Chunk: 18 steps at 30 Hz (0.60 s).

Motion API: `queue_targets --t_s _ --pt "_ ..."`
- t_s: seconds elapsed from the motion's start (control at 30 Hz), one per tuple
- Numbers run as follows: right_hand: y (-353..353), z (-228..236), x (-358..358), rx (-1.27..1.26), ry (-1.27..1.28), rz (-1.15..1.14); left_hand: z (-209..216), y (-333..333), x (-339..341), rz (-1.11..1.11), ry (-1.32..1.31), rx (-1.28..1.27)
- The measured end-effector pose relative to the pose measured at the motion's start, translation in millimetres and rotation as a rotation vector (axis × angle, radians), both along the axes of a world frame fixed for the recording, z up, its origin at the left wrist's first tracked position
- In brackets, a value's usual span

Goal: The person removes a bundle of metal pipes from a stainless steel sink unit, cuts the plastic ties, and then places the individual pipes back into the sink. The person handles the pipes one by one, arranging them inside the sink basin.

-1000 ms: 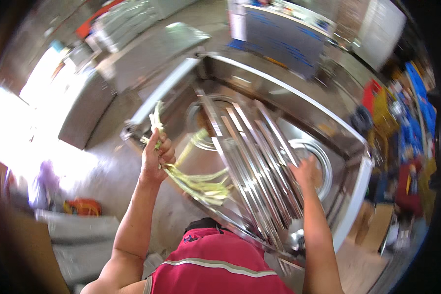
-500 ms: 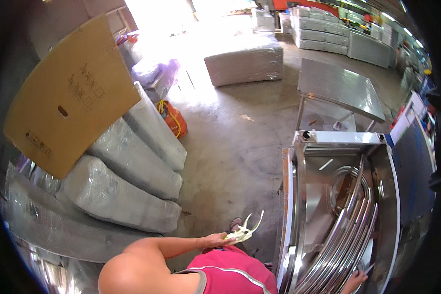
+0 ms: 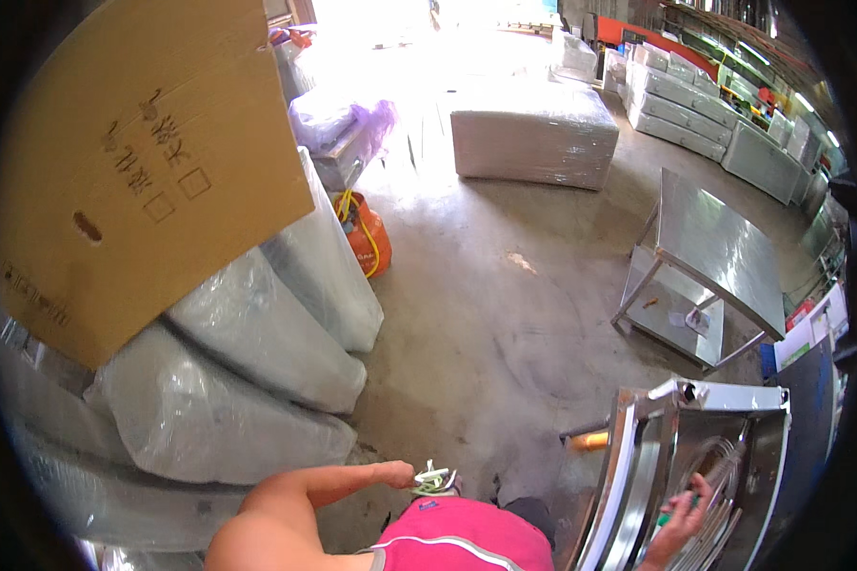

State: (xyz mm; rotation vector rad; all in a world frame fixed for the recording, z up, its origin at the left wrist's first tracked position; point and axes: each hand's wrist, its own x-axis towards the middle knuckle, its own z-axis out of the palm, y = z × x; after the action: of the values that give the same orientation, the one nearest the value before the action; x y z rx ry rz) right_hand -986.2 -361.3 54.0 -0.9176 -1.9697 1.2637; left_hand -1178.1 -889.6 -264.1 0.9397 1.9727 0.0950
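A bundle of thin white and pale green strips (image 3: 435, 480) sticks out of my left hand (image 3: 400, 474), which is closed on it in front of my pink top. On the right, my right hand (image 3: 684, 520) is raised over an open stainless steel cabinet (image 3: 781, 447). Its fingers are curled round a small green object (image 3: 665, 520) that is mostly hidden. Beneath that hand, several shiny curved metal tubes (image 3: 730, 495) lie inside the cabinet.
Plastic-wrapped long units (image 3: 229, 400) and a large cardboard sheet (image 3: 176, 133) stand at the left. An orange bag (image 3: 371, 243) sits beyond them. Ahead are a wrapped block (image 3: 533, 143) and a steel table (image 3: 724, 243) with a lower shelf.
My view has swung left, so the cabinet sits lower right. My right hand has come up from the tubes, now with something green in it. The left hand still holds the strips.
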Motion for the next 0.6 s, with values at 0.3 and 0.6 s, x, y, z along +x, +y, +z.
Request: queue_targets --t_s 0.3,0.6 --pt "-73 -45 -311 -0.458 0.061 0.446 -18 79 -204 1.204 -0.07 0.127" --pt "30 -83 -625 -0.299 -0.027 0.765 -23 125 -383 1.081 0.082 -0.047"
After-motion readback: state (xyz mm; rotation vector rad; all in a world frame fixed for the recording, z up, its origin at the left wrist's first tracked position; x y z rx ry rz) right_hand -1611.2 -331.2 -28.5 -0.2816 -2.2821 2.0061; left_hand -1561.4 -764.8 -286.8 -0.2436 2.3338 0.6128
